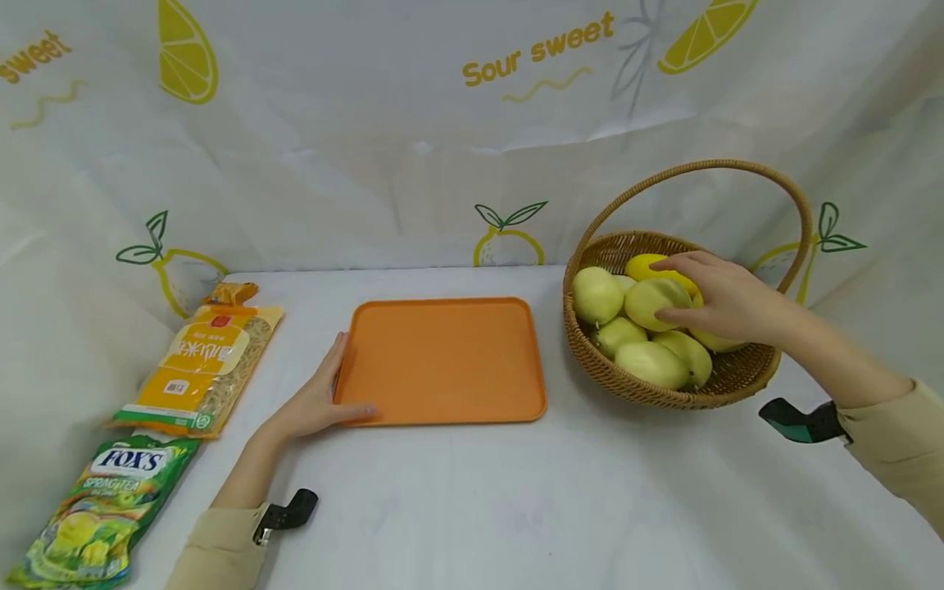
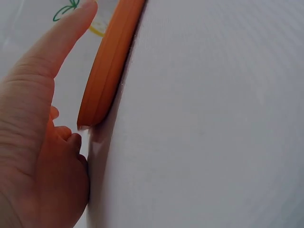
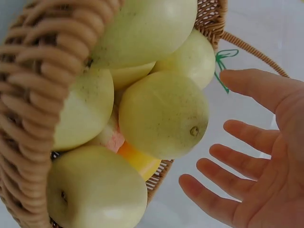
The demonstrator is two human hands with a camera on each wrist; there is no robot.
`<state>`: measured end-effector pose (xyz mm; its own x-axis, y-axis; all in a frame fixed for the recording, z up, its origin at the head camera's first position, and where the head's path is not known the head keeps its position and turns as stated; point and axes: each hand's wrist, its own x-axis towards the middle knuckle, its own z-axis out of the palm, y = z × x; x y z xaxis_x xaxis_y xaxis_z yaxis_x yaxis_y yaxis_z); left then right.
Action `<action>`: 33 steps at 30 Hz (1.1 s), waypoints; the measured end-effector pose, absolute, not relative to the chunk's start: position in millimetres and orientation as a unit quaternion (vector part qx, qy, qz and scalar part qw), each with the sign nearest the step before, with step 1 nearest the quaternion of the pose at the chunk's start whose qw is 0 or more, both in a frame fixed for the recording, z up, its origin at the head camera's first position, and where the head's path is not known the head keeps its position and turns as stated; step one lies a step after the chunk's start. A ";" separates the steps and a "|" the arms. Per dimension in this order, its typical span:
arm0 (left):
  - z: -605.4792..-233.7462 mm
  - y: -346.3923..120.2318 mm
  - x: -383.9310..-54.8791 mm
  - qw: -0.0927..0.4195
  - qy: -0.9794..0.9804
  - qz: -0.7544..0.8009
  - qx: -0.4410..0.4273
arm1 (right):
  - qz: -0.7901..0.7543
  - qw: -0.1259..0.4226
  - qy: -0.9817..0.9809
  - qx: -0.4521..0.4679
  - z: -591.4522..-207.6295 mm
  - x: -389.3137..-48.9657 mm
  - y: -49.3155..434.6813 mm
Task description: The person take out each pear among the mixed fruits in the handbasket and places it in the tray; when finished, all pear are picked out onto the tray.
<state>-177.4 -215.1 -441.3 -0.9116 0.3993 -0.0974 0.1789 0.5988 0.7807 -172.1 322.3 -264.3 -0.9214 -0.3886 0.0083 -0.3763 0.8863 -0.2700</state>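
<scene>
On the white table lies an orange tray (image 1: 446,360). My left hand (image 1: 315,399) rests at its left side, fingers straight along the edge and thumb over the near left corner. The left wrist view shows that thumb (image 2: 45,52) stretched out above the orange rim. To the right stands a wicker basket (image 1: 627,385) holding several pale green melons (image 1: 652,365) and a yellow fruit (image 1: 649,266). My right hand (image 1: 730,299) hovers over the basket with fingers spread. In the right wrist view its fingertips are apart from the nearest melon (image 3: 164,114).
At the left lie a yellow bag of grain (image 1: 202,360) and a green FOX'S candy bag (image 1: 103,508). The basket's tall arched handle (image 1: 708,165) rises behind my right hand. A white curtain (image 1: 332,188) with lemon prints hangs along the back.
</scene>
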 end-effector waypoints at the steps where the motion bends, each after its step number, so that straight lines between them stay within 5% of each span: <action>1: -441.5 -215.2 -177.5 0.134 0.884 0.417 0.164 | -0.130 0.032 0.971 -0.199 -264.5 -174.5 323.4; 18: -438.4 -212.0 -177.0 0.169 0.904 0.359 0.161 | -0.120 0.155 0.954 -0.228 -272.5 -195.2 334.7; 33: -443.2 -212.3 -176.0 0.167 0.900 0.373 0.155 | -0.118 0.140 0.950 -0.252 -285.5 -207.6 341.1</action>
<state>-176.0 -212.3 -443.2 -0.8963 0.4033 -0.1841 0.1551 0.6743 0.7220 -207.6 341.1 -285.5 -0.8335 -0.5126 -0.2061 -0.4465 0.8447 -0.2951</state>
